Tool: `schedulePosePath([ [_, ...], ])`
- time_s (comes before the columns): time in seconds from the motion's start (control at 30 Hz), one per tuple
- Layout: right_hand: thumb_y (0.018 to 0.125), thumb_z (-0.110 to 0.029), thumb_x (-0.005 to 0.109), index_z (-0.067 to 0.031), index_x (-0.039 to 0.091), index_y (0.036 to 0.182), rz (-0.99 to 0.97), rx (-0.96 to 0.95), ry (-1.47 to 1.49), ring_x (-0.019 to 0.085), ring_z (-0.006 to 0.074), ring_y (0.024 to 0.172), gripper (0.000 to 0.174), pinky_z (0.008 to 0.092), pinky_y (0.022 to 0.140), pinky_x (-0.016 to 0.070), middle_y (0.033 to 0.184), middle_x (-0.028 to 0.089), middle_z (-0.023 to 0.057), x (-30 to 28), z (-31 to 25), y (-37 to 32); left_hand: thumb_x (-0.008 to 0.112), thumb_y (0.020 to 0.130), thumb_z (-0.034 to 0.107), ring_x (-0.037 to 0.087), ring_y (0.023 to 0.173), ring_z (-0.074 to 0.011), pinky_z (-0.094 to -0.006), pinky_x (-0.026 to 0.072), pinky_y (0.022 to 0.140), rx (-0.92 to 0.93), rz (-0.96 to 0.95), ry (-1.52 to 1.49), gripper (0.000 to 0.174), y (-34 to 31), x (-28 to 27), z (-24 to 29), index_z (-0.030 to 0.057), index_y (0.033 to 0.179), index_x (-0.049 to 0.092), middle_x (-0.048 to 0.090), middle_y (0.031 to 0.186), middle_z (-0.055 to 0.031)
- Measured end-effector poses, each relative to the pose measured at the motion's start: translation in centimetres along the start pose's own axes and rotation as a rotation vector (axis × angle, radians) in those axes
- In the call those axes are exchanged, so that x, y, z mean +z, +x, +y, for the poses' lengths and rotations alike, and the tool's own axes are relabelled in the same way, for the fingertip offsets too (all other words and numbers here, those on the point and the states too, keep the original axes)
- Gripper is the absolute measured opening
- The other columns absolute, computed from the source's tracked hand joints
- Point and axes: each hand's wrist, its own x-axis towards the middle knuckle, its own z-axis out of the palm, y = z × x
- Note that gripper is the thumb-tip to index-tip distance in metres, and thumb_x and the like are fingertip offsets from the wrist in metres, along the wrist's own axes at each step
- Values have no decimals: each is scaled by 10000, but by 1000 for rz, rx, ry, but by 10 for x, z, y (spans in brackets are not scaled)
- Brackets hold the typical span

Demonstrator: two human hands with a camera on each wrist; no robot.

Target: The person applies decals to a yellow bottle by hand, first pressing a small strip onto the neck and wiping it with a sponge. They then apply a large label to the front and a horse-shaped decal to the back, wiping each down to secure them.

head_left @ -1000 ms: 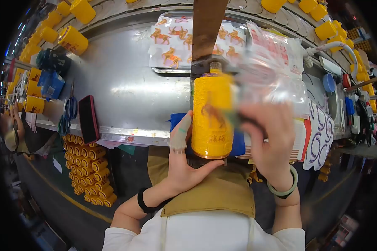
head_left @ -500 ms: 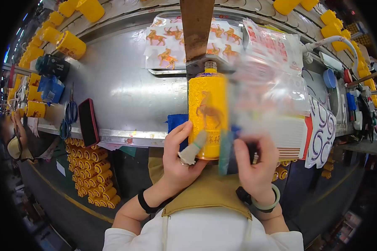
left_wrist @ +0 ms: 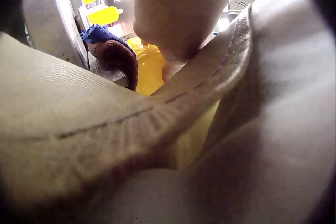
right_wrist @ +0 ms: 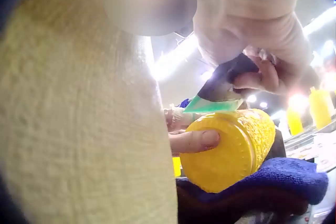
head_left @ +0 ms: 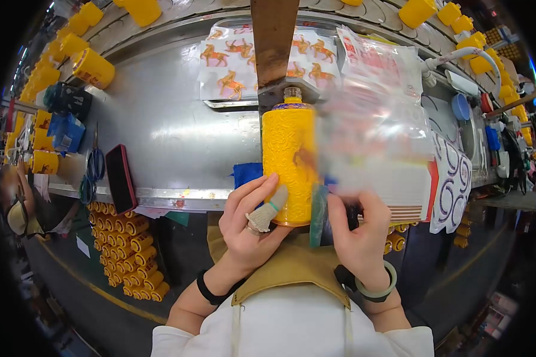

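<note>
A yellow embossed bottle (head_left: 286, 143) with a clear glass neck lies on its side, neck pointing away from me. A brown horse picture (head_left: 304, 159) shows along its right side. My left hand (head_left: 244, 226) grips the base end, with wrapped fingertips on the bottle's side; in the right wrist view its thumb (right_wrist: 202, 141) presses the bottom. My right hand (head_left: 366, 235) pinches a squeegee (head_left: 321, 219) with a dark upper part and a green blade. In the right wrist view, the blade (right_wrist: 210, 105) lies right at the bottle's upper surface. A blue cloth (right_wrist: 294, 176) lies beneath the bottle.
A tray (head_left: 220, 106) of horse decal sheets stands beyond, under a brown upright bar (head_left: 272, 41). Plastic-wrapped sheets (head_left: 384, 77) lie at right. A phone (head_left: 120, 178) and scissors (head_left: 94, 163) sit left. Yellow bottles (head_left: 93, 69) line the back.
My right hand has come down toward the bottle's base with the squeegee. The bottle has turned, so the horse picture sits farther right. My left fingers have shifted around the base end.
</note>
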Motion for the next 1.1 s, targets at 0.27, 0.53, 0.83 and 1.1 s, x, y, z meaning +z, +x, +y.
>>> schedulePosePath([
  [0.27,899,-1,686,0,670,979,-17,-13,-2,656,229,681,82,319,631,503,825,666,123,1,3,0,926,634,62,661,1101,-319,-390,550,916,-19,-2,16,596,0,1,3,-13,1180,699,679,1243,-153],
  [0.53,921,-26,679,9,673,997,-6,56,37,651,214,680,84,313,643,500,802,673,125,2,20,-5,887,690,46,651,1131,-340,-393,536,961,-32,-10,-20,603,-9,0,-10,-27,1233,634,652,1274,-194],
  [0.83,945,-35,666,27,680,1001,24,136,23,613,158,718,85,279,679,485,830,672,106,-10,36,-4,919,679,109,596,1195,-334,-406,471,1026,-133,-100,-16,737,-6,-10,-1,-43,1327,604,579,1359,-203],
  [1.1,959,-28,654,32,681,1014,47,107,108,546,82,705,86,245,645,446,811,647,46,-7,35,-8,813,768,144,562,1185,-408,-414,559,914,50,-241,414,520,0,0,25,178,1277,716,479,1370,-239],
])
